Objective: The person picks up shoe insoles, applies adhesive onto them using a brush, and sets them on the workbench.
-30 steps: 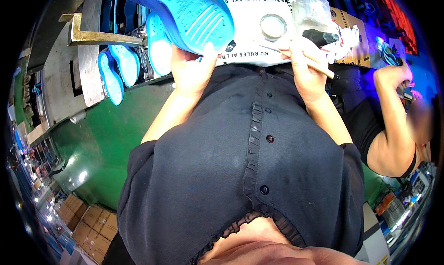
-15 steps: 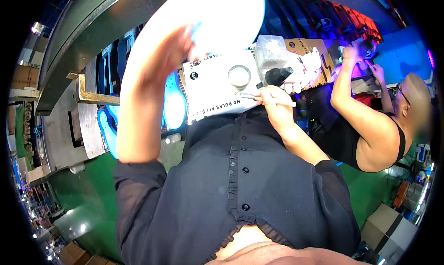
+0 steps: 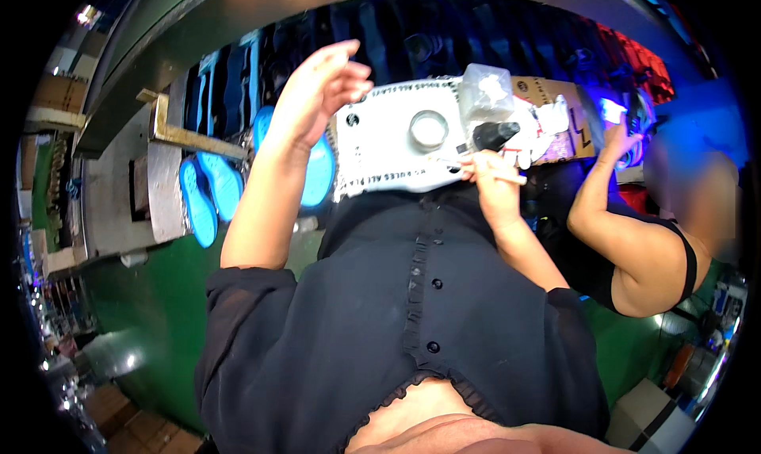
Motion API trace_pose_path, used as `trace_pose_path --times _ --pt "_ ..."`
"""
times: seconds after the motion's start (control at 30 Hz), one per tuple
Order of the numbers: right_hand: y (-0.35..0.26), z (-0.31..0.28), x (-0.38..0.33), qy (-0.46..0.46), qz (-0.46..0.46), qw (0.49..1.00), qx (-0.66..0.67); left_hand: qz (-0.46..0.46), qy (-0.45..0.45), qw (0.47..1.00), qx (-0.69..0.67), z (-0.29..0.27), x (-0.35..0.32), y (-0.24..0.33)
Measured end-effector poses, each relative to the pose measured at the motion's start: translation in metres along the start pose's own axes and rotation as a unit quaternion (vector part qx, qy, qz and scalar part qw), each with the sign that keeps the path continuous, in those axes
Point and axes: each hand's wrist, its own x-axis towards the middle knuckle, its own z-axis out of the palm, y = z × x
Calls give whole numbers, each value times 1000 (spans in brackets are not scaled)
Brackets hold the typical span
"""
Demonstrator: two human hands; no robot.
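My left hand (image 3: 321, 93) is raised over the left side of the white printed sheet (image 3: 372, 149), fingers apart and nothing in them. A slim light-handled brush (image 3: 514, 178) is gripped in my right hand (image 3: 498, 188) at the sheet's right front corner, its tip pointing left. Just beyond the brush tip stands a small round cup (image 3: 429, 131) with pale contents. Close to my right hand are a black bottle-like object (image 3: 493, 135) and a clear plastic box (image 3: 487, 89). Blue insoles (image 3: 318, 174) lie beneath and beside my left forearm.
More blue insoles (image 3: 198, 204) lie left, by a metal bracket (image 3: 198, 137). Dark shoe-like pieces (image 3: 380, 42) fill rows at the far side under a metal beam (image 3: 198, 26). White gloves (image 3: 547, 121) rest on the right. A co-worker (image 3: 634, 232) works beside me at right.
The large bright white shape by my left hand is gone from view. My left hand now shows plainly with spread fingers. My right hand keeps the brush in nearly the same place.
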Motion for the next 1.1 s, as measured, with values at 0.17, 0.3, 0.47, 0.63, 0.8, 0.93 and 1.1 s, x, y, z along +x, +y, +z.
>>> trace_pose_path --times 0.17,0.3,0.47,0.63,0.8,0.93,1.1 --pt "-1 -4 5 25 52 998 21 -118 152 726 660 -94 -87 -83" --pt "5 2 8 18 60 998 25 -236 179 707 642 -87 -146 -119" --pt "3 6 9 9 39 999 -9 -162 402 900 44 -100 -152 -172" --pt "14 2 8 3 48 999 6 -247 314 895 -198 -103 -114 -153" --pt "10 3 9 9 69 997 26 -139 236 947 -171 -90 -85 -133" --pt "5 5 9 35 65 996 50 -31 212 976 -25 -23 -80 -101" --pt "-14 16 21 -19 -11 997 72 51 177 977 105 -6 -65 -100"
